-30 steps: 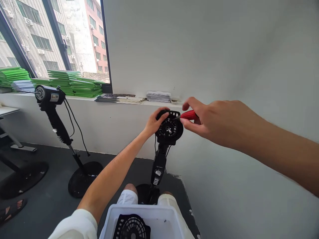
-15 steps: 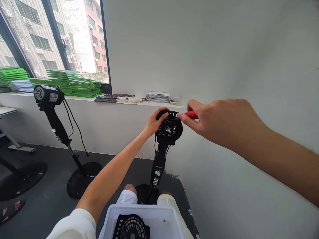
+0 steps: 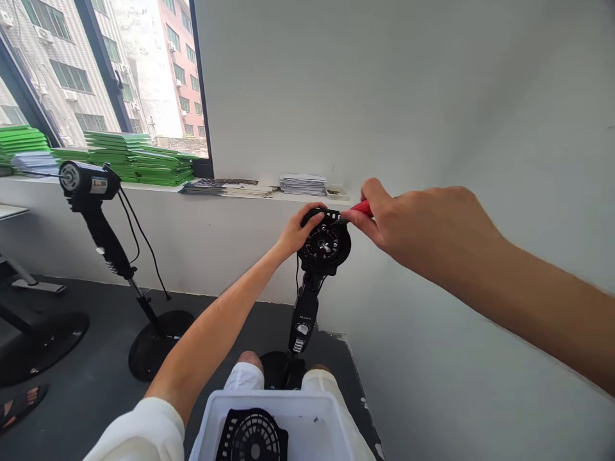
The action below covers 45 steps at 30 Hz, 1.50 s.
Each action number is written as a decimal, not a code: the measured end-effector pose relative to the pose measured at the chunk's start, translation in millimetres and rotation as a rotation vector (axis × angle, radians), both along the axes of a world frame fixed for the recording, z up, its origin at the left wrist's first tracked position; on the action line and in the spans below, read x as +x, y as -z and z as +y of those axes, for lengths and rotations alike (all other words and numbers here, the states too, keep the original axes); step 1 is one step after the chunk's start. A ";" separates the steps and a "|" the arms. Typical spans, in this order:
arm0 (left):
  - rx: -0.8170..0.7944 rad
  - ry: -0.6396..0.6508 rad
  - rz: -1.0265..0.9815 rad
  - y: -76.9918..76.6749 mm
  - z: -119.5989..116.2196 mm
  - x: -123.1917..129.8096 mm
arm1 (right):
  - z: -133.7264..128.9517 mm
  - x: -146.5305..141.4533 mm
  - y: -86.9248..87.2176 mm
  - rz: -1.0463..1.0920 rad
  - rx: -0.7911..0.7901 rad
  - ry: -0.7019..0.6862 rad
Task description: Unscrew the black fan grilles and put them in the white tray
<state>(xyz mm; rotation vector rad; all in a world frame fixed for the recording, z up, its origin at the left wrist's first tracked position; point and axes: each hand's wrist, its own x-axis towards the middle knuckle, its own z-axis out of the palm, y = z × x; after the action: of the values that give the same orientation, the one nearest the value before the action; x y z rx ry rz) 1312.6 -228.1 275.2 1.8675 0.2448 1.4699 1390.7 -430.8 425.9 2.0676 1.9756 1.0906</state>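
A black floor fan without blades stands between my knees, its round motor head point(image 3: 331, 256) facing me with a metal shaft at the centre. My left hand point(image 3: 294, 235) grips the upper left rim of the head, thumb on the front and fingers behind. In my right hand point(image 3: 413, 214), to the right of the head, is a red-handled screwdriver point(image 3: 361, 207), pinched between thumb and fingers. Its thin end points left at the top of the motor head; whether it touches a screw is too small to tell. The fan's stem point(image 3: 303, 320) carries a knob and buttons.
On my lap rests a white tray point(image 3: 312, 435) with a black slotted cover point(image 3: 254, 442) in it. To the left stands another bladeless fan point(image 3: 93, 182). Green stacks point(image 3: 158, 168) and papers point(image 3: 302, 184) line the window ledge. A wall point(image 3: 456, 115) rises close on the right.
The screwdriver and my right hand have shifted slightly up and left at the motor head, the handle tilting more. My left hand keeps its hold. The whole view has shifted a little.
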 end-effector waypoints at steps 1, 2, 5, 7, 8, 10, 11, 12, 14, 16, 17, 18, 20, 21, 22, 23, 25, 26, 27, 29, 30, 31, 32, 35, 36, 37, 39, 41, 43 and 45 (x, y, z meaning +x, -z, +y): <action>0.006 -0.002 -0.006 0.4 -0.3 0.3 | -0.3 0.3 -0.1 -0.020 0.050 0.026; 0.012 0.000 -0.012 0.7 -0.5 0.6 | -0.4 0.9 -0.4 -0.027 0.077 0.042; 0.010 0.012 -0.025 1.0 -0.2 0.0 | 1.1 4.5 -2.5 0.052 0.007 -0.006; 0.004 0.011 -0.024 0.7 0.1 -1.1 | 2.5 6.9 -3.2 0.128 -0.127 -0.102; 0.000 0.008 -0.018 0.5 0.0 -1.6 | 3.0 7.5 -3.0 0.137 -0.168 -0.129; -0.010 0.002 -0.007 0.5 -0.6 -2.1 | 3.4 7.0 -2.1 0.087 -0.131 -0.108; -0.015 0.002 -0.004 0.6 -1.0 -2.1 | 3.3 6.2 -1.6 0.046 -0.071 -0.071; -0.021 0.004 -0.005 0.9 -1.4 -2.0 | 3.1 5.1 -1.1 0.013 -0.012 -0.035; -0.026 0.010 -0.007 1.5 -1.6 -2.1 | 2.7 3.4 -0.6 0.003 0.020 -0.027; -0.023 0.013 -0.013 2.0 -1.4 -2.6 | 1.7 2.5 -0.3 0.053 -0.094 -0.098; -0.019 0.011 -0.017 2.1 -1.2 -3.0 | 0.9 2.2 -0.1 0.071 -0.152 -0.128; -0.014 0.007 -0.023 2.2 -1.2 -3.3 | 0.0 1.8 0.0 0.075 -0.184 -0.136; -0.008 -0.004 -0.028 2.1 -1.6 -3.5 | -1.6 0.9 0.2 0.043 -0.136 -0.086; -0.009 -0.010 -0.027 2.1 -2.1 -3.3 | -2.1 0.4 0.0 0.019 -0.072 -0.044; -0.013 -0.016 -0.023 1.9 -2.6 -3.1 | -2.3 0.1 -0.4 0.006 -0.018 -0.008; -0.016 -0.019 -0.017 1.8 -3.1 -2.9 | -2.1 0.2 -0.9 0.006 0.008 0.008; -0.017 -0.022 -0.006 1.4 -4.0 -3.0 | -1.3 1.3 -2.0 0.042 -0.045 -0.026; -0.014 -0.022 -0.004 1.2 -4.2 -3.4 | -1.1 2.3 -2.3 0.070 -0.102 -0.064; -0.011 -0.023 0.000 1.0 -4.5 -3.9 | -1.2 3.4 -2.1 0.093 -0.160 -0.102; -0.011 -0.036 0.002 0.8 -5.0 -4.8 | -2.3 4.9 -0.8 0.099 -0.188 -0.123; -0.015 -0.045 0.000 0.9 -5.3 -5.1 | -3.2 5.2 0.2 0.079 -0.149 -0.101; -0.018 -0.051 -0.001 1.0 -5.6 -5.0 | -4.0 5.3 1.2 0.052 -0.088 -0.066; -0.018 -0.055 -0.004 1.2 -6.0 -4.8 | -4.7 5.3 2.1 0.029 -0.026 -0.030; -0.009 -0.057 -0.014 1.6 -7.1 -4.2 | -4.2 6.3 3.1 0.043 0.013 -0.010; -0.003 -0.059 -0.013 1.6 -7.5 -4.3 | -3.5 7.1 3.1 0.081 -0.027 -0.038; 0.002 -0.064 -0.012 1.4 -7.9 -4.6 | -2.7 7.9 3.2 0.125 -0.079 -0.077; 0.011 -0.074 -0.007 0.8 -9.1 -5.5 | -1.8 8.6 3.7 0.171 -0.176 -0.152; 0.017 -0.080 -0.004 -0.2 -10.6 -5.6 | -2.4 6.9 4.4 0.109 -0.171 -0.139; 0.018 -0.078 0.001 -1.1 -12.1 -4.4 | -3.7 3.3 4.4 -0.001 -0.084 -0.055; 0.020 -0.069 0.007 -1.8 -12.5 -2.6 | -4.6 0.3 2.9 -0.044 -0.030 -0.004</action>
<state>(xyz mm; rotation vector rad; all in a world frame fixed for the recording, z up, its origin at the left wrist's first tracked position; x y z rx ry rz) 1310.0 -240.6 277.1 1.8977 0.3018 1.5174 1391.0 -435.5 422.9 2.0085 1.9643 1.0908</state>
